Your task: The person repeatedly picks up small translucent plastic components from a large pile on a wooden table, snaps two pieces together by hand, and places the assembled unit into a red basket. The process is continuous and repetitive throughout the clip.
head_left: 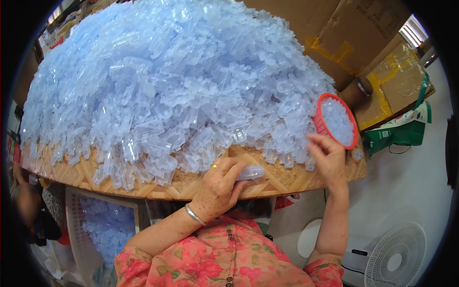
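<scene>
My left hand (220,185), with a ring and a bracelet, is closed around a clear plastic piece (253,172) at the table's near edge. One rounded end of the piece sticks out to the right of the fingers. My right hand (329,160) is raised just below a red plastic basket (321,125). Its fingers are drawn together in a pinch; anything between them is too small to make out. Small clear pieces (337,119) fill the basket. A huge heap of clear, bluish plastic parts (177,81) covers most of the table beyond my hands.
The wood-patterned table (165,192) has a curved near edge. Below its left side stands a pale crate (75,225) holding more bluish parts. Cardboard boxes (330,28) and a green bag (406,134) are at the right. A white fan (396,260) stands at the lower right.
</scene>
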A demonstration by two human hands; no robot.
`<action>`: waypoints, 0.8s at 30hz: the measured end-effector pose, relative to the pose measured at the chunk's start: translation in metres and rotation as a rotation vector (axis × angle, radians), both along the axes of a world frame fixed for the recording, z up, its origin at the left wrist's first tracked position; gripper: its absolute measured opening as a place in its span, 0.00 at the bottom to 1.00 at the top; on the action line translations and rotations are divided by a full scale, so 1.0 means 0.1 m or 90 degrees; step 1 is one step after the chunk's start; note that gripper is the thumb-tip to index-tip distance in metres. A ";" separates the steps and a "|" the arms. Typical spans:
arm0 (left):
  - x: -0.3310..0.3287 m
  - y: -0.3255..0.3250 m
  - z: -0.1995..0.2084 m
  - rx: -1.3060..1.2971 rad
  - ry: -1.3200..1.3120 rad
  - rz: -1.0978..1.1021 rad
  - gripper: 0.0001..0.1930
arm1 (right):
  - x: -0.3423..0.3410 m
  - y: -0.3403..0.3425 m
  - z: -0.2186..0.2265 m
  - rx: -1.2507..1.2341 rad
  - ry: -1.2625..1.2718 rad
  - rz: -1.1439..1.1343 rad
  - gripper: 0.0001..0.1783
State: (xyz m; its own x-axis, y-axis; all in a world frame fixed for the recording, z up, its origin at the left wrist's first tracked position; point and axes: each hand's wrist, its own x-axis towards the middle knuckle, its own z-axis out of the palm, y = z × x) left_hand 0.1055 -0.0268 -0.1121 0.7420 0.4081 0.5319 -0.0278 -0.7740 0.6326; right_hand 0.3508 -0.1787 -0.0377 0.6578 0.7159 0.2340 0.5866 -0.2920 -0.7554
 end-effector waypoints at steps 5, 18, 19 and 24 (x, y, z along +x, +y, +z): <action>-0.01 0.01 -0.03 -0.005 0.000 0.000 0.26 | -0.60 -0.09 -0.36 -0.107 0.069 0.161 0.11; 0.00 0.02 -0.05 -0.009 -0.018 0.012 0.26 | -0.85 0.08 -0.34 0.015 -0.065 0.181 0.17; 0.00 0.01 -0.05 -0.012 -0.016 0.011 0.26 | -0.87 0.14 -0.35 0.053 -0.099 0.203 0.18; 0.00 0.02 -0.08 -0.009 -0.031 0.006 0.24 | -0.97 0.35 -0.40 0.054 -0.189 0.246 0.17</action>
